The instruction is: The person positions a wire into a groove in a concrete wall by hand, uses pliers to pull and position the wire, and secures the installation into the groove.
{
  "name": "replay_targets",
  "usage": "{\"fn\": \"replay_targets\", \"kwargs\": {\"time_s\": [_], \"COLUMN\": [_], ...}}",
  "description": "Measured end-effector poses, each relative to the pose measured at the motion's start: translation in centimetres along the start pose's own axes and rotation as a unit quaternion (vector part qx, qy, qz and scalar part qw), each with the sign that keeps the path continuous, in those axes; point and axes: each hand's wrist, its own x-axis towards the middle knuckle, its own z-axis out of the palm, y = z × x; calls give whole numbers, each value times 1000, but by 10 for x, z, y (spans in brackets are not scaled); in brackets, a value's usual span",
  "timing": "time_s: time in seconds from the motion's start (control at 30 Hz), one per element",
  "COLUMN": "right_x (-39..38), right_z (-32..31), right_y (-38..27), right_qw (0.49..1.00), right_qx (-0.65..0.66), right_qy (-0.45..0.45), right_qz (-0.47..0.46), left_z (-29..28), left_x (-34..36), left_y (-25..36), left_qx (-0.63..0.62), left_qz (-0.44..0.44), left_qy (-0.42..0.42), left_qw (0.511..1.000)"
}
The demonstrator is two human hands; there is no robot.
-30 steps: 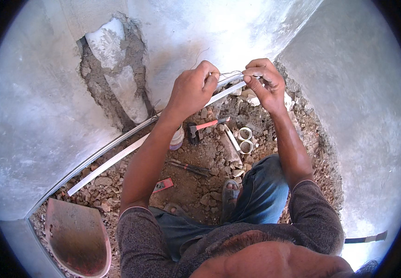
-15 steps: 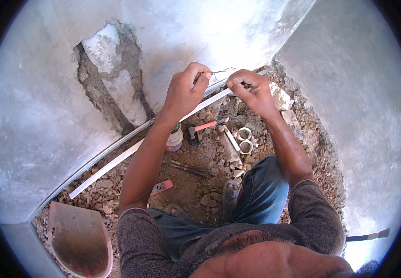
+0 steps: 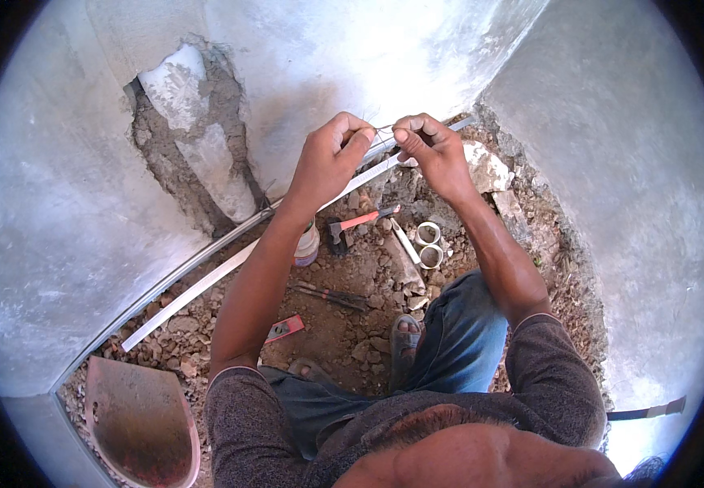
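From my end I watch the left hand pinch a thin wire between thumb and forefinger, while the right hand nips its other side; the wire spans the small gap between them, in front of the far wall. I see a long white strip running below the hands toward the near left. On the rubble, an orange-handled hammer lies left of two pale rings.

1 head-worn fisheye view, looking steeply down, near the hands
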Motion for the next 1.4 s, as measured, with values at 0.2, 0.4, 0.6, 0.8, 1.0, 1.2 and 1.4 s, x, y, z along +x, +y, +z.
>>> {"fn": "replay_targets", "kwargs": {"time_s": [0.2, 0.4, 0.6, 0.8, 1.0, 1.2, 1.4], "right_x": [-1, -3, -7, -5, 2, 3, -3], "right_z": [9, 16, 15, 14, 13, 14, 20], "right_y": [4, -3, -8, -5, 14, 20, 19], "right_qw": [963, 907, 949, 996, 939, 871, 863], "right_qx": [228, 324, 220, 26, 289, 419, 417], "right_qy": [-5, -8, -62, 1, -36, -96, -140], "right_qz": [143, 268, 217, 90, 181, 237, 247], "left_z": [9, 17, 15, 14, 18, 24, 32], "left_x": [2, 0, 0, 3, 1, -2, -3], "left_y": [-2, -14, -20, -26, -42, -45, -47], "left_qx": [-104, 78, 189, 168, -43, -182, -87], "left_qz": [-37, 88, 131, 107, 33, -51, 15], "left_qy": [2, 118, 123, 70, 45, 51, 109], "left_qw": [994, 986, 965, 977, 998, 981, 990]}}
